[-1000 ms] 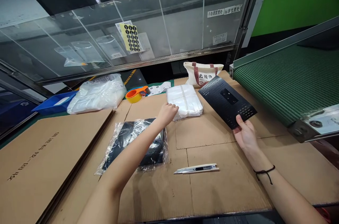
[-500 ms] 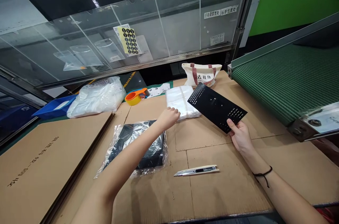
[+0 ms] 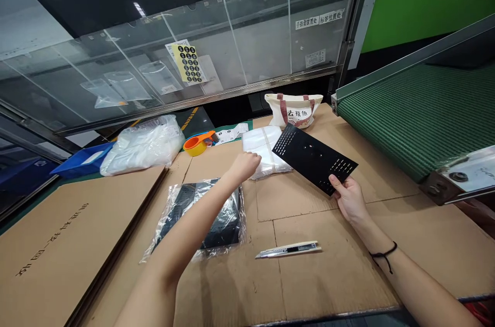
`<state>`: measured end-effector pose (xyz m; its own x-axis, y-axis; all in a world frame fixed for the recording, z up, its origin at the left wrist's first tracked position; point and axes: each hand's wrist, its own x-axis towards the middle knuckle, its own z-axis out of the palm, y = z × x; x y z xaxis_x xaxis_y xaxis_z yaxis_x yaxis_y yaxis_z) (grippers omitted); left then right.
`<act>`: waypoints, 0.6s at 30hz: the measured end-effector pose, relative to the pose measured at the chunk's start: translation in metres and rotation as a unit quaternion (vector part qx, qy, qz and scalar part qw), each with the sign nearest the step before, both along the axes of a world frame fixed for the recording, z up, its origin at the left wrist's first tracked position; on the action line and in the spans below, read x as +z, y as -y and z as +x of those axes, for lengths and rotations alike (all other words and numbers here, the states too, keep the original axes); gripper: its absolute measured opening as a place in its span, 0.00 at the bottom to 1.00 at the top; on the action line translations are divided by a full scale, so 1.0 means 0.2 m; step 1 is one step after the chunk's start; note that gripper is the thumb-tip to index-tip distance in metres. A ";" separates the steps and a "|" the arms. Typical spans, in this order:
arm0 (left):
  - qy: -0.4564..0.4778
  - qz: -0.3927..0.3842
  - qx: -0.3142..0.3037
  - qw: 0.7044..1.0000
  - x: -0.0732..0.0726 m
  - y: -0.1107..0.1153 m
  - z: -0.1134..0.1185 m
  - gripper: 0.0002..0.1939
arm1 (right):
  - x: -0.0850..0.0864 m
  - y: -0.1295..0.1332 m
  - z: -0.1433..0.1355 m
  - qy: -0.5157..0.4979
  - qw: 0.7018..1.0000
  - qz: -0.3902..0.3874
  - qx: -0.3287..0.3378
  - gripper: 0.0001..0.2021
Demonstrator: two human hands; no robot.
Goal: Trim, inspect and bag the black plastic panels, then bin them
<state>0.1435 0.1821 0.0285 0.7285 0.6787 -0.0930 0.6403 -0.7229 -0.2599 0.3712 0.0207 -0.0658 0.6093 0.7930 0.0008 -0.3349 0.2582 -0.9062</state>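
My right hand [image 3: 351,199] pinches the lower right corner of a thin black plate [image 3: 311,157] with rows of slots at both ends, tilted above the cardboard. My left hand [image 3: 246,165] is closed at the near left edge of a stack of clear plastic bags [image 3: 265,146] with a band round it; whatever its fingers hold is hidden. Under my left forearm lies a clear bag with black sheets [image 3: 220,221] in it. A cutter knife [image 3: 290,249] lies in front, its tip towards the left.
A green ribbed conveyor [image 3: 417,110] rises at the right. At the back are a cloth bag [image 3: 296,110], an orange tape dispenser [image 3: 199,142], a blue tray [image 3: 83,161] and a white plastic bundle [image 3: 145,144]. Stacked cardboard [image 3: 73,239] fills the left.
My left hand has turned slightly, its fingers now less visible. The black plate and my right hand have shifted very little. The whole view has moved slightly.
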 end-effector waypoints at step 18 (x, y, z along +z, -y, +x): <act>0.209 -0.109 0.090 0.968 -0.03 -0.13 0.04 0.03 | -0.03 0.01 -0.01 0.085 0.996 -0.014 0.000 0.24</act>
